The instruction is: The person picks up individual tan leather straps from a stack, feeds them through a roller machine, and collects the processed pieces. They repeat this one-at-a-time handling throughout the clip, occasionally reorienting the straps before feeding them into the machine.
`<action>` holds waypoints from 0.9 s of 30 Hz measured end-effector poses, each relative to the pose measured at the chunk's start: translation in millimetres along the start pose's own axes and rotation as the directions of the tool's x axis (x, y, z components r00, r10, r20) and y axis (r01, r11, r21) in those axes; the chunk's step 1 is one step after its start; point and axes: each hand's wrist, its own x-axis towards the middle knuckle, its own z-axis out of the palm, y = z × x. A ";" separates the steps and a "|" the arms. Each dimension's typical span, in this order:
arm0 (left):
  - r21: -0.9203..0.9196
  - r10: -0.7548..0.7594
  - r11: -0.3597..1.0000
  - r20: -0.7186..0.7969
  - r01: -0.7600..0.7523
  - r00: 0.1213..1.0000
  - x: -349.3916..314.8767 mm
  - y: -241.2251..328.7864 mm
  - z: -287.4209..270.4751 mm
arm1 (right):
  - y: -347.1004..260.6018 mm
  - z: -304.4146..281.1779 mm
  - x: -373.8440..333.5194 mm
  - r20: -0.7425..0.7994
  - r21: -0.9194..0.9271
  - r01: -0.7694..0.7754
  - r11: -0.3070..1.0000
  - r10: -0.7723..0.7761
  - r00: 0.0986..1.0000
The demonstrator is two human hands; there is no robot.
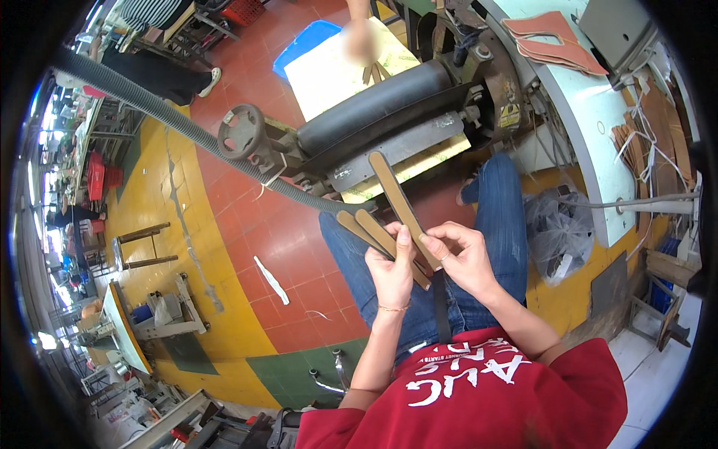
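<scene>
My left hand (391, 274) is closed around a few brown leather strips (376, 233) with rounded ends, fanned out and pointing up and left. Between the thumb and fingers of my right hand (465, 258) is the lower part of another leather strip (393, 191), its rounded far end reaching toward the machine. My left thumb lies close beside this strip; whether it presses on it I cannot tell. Just beyond stands a roller machine (374, 105) with a dark cylinder, a metal front plate and a handwheel (242, 132). A dark strap (441, 310) hangs below my hands.
Across the machine, another person's hand (360, 41) is above more strips on a pale sheet (314, 78). A grey ribbed hose (172, 123) crosses at left. On the right, a white worktable (576, 120) bears leather pieces (553, 41); a plastic bag (557, 236) lies beneath.
</scene>
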 end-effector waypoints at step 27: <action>-0.497 -0.202 0.826 0.175 0.264 0.964 51.6 -62.5 -43.9 | 94.0 -6.3 141.8 0.156 0.483 -0.271 0.833 0.223 0.962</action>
